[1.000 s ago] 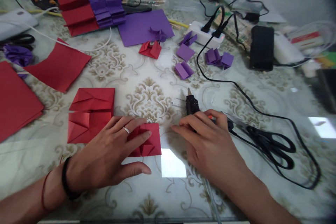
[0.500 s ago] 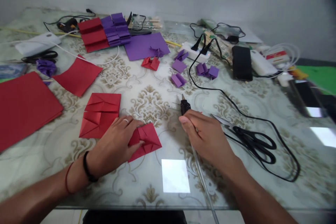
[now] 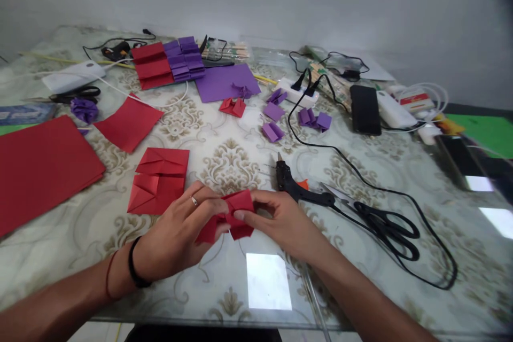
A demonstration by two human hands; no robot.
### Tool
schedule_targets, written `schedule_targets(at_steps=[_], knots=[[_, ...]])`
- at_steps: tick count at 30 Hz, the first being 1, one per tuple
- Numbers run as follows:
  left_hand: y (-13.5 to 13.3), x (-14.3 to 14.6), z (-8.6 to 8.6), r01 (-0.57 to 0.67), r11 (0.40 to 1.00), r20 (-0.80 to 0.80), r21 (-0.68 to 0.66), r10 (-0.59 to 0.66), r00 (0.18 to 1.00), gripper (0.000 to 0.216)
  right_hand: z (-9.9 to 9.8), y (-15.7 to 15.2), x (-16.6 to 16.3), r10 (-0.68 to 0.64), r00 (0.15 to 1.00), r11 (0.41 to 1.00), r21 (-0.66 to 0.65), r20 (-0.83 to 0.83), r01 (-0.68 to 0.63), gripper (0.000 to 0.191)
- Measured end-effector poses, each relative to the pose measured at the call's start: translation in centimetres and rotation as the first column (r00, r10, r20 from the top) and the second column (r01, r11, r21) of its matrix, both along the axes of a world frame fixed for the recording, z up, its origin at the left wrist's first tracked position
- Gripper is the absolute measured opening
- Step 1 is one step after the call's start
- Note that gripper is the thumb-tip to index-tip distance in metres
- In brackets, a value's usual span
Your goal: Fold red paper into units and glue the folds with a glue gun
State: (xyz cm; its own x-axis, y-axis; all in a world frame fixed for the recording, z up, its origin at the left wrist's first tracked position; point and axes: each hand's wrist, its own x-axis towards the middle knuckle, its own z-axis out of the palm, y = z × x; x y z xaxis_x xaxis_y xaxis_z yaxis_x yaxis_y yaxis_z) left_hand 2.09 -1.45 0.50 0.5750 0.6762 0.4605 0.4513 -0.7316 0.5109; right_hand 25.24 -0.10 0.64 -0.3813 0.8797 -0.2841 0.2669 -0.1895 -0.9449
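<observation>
Between both hands is a folded piece of red paper (image 3: 241, 204), lifted a little at its right side. My left hand (image 3: 188, 224) grips its left part, fingers over the top and thumb below. My right hand (image 3: 282, 222) pinches the right edge between thumb and fingers. Just beyond my right hand a black hot glue gun (image 3: 298, 189) lies on the table, its nozzle pointing away, and a clear glue stick (image 3: 312, 294) runs out under my right wrist. A second folded red paper (image 3: 160, 179) lies flat at the left of my left hand.
Black-handled scissors (image 3: 385, 227) lie at the right, beside the glue gun's cord. Large red sheets (image 3: 44, 171) lie at far left. Small purple folded pieces (image 3: 273, 132) are near a white power strip (image 3: 298, 93). A phone (image 3: 364, 109) lies at the back right.
My right hand has let go of the glue gun, which now lies on the table, and has taken the folded red paper's right edge. That edge has been raised.
</observation>
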Motion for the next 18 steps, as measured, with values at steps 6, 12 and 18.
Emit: schedule_targets(at_steps=[6,12,18], knots=[[0.0,-0.8,2.2,0.054,0.875,0.247,-0.482,0.077,0.966,0.049,1.0,-0.7,0.6,0.008,0.999,0.979,0.203,0.051,-0.018,0.021],[0.9,0.0,2.6,0.011,0.529,0.038,-0.849,0.040,0.998,0.031,1.0,-1.4,0.4,0.102,0.984,0.983,0.138,0.149,-0.123,0.024],[1.1,-0.3,1.8,0.020,0.480,0.051,-0.877,0.052,0.997,0.036,1.1,-1.3,0.3,0.155,0.982,0.988,-0.017,0.105,-0.154,0.022]])
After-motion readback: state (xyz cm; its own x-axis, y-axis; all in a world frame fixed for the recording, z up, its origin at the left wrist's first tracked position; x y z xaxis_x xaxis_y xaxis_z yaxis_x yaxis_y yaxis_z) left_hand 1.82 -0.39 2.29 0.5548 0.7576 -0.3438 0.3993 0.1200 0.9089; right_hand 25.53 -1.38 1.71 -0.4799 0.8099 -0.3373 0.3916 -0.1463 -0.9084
